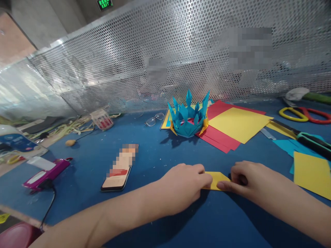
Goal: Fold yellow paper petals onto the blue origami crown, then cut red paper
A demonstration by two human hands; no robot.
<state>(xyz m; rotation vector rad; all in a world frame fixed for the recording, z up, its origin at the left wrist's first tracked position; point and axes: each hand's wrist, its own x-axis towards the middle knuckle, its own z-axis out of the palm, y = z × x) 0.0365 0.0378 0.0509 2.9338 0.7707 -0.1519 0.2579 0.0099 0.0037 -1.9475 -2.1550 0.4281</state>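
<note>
L hand (183, 186): fingers curled nearly closed over L end of a small yellow folded-paper strip (216, 179), holding it at the worktop. R hand (248, 177): fingers curled in loosely, thumb laid on the strip's R end; can't tell if those fingers grip the far side. So strip sits btwn the two hands, low over the blue worktop (150, 165), R end cut off at a slant, prob. a folded corner.

Step in hand looks like folding/creasing, judging by thumb on paper. Next move prob. calls for L hand holding steady, edges kept aligned, R thumb pressing evenly along the fold; a skewed edge = crooked crease.

Just beyond: blue pointed folded-paper crown (190, 127) w/ orange-yellow bits at base, near flat red paper sheets (219, 139) and a yellow paper sheet (241, 122). Far R: scissors w/ yellow & red handles (306, 113), black-and-teal cutter (314, 143), another yellow sheet (311, 174).

L side: lit smartphone (120, 172), thin-framed glasses (154, 119), purple-and-white corded device (49, 174), use unclear. Bkgd: perforated metal screen (116, 58), green EXIT sign (104, 4) up top.
</note>
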